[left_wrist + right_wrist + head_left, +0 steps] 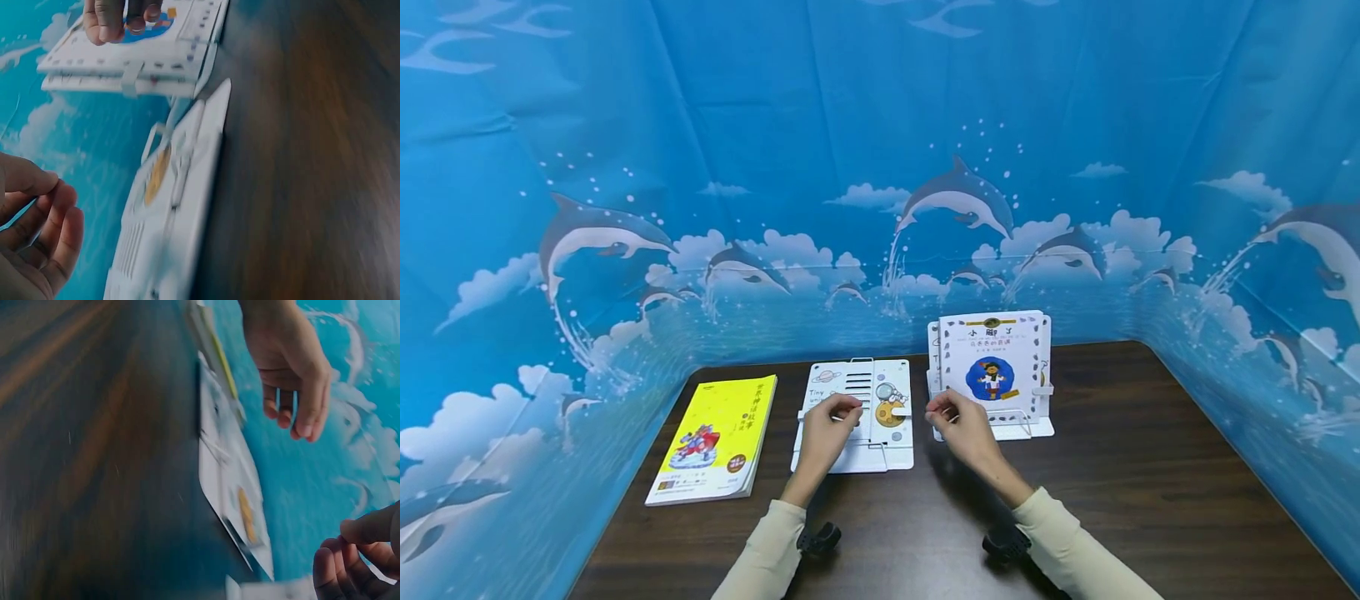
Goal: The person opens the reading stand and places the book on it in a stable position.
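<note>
The work surface is a dark brown tabletop [1150, 467] with a wood-grain finish and rounded far corners. A blue backdrop [820, 125] rises behind the far edge and flanks the left and right edges. Its upper section is visibly creased. Printed decoration comprises grey-and-white dolphins [958, 192], white clouds [872, 197] and, directly above the far edge, a band of pale water [865, 327]. Both wrist views show a bluish sheen on the tabletop.
</note>
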Demonstrator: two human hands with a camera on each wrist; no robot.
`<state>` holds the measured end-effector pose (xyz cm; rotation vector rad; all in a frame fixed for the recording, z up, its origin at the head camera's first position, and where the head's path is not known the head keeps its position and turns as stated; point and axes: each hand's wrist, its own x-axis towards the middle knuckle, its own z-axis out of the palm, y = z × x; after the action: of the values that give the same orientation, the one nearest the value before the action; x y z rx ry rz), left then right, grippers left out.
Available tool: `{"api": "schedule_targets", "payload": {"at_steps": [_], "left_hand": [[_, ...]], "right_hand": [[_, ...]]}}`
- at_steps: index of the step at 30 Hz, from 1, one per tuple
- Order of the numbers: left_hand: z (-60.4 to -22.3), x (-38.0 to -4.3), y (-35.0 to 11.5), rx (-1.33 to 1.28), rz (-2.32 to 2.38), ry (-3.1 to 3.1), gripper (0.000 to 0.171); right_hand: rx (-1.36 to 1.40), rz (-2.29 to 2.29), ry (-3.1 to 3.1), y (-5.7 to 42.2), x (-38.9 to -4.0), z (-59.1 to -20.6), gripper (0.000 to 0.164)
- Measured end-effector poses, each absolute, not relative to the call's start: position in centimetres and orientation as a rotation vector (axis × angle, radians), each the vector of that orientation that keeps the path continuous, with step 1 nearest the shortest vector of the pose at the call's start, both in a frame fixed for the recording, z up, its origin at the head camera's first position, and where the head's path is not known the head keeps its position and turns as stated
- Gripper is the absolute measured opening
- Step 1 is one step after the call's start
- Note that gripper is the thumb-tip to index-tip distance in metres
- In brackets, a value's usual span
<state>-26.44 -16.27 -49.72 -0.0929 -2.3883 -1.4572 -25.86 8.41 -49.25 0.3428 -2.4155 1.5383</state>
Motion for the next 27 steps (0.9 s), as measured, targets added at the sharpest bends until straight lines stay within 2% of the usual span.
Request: {"api": "schedule_targets", "payload": {"at_steps": [7, 13, 23, 27], "left_hand": [[-50.4, -25.0, -19.8, 0.075, -1.361, -2.516, 0.005], [-51.7, -24.3, -22.4, 0.125, -1.277, -2.626, 0.011], [-51.9, -23.1, -23.8, 0.117, -1.205, -2.853, 0.017], [-51.5, -22.8, -23.8, 0.122, -1.198, -2.903, 0.023]], "right_hand": [[0.53, 1.39, -2.573, 4.7, -26.0, -51.0, 0.004], [0.615, 1.251, -2.674, 3.0, -25.7, -52.0, 0.007], [0.648, 1.142, -2.815, 2.0, -24.9, -52.0, 0.016], [0.615, 1.154, -2.845, 1.8, -24.8, -52.0, 0.015]]}}
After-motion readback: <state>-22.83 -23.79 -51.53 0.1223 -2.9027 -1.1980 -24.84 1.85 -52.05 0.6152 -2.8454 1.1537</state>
